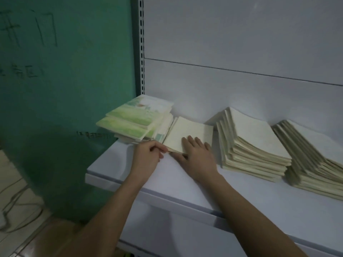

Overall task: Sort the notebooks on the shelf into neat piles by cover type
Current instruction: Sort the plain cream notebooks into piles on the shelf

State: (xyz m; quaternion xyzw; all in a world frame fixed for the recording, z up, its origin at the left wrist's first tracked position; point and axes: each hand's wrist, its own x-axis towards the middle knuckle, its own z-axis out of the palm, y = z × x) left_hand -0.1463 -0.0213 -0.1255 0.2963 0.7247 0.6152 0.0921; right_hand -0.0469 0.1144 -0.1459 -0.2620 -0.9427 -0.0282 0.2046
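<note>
A low pile of plain cream notebooks (193,129) lies on the white shelf (167,182), left of centre. My left hand (146,156) pinches the pile's near left corner between thumb and fingers. My right hand (198,154) rests flat on top of the same pile, fingers spread. To the left, an untidy pile of green illustrated notebooks (137,117) leans at the shelf's left end. To the right stand two taller fanned piles of cream notebooks, one in the middle (254,141) and one at the right edge (315,164).
A white back panel (241,43) rises behind the shelf, with a slotted metal upright (142,52) at its left. A green wall with handwriting (65,71) stands further left. Tiled floor and cables (16,201) lie below left.
</note>
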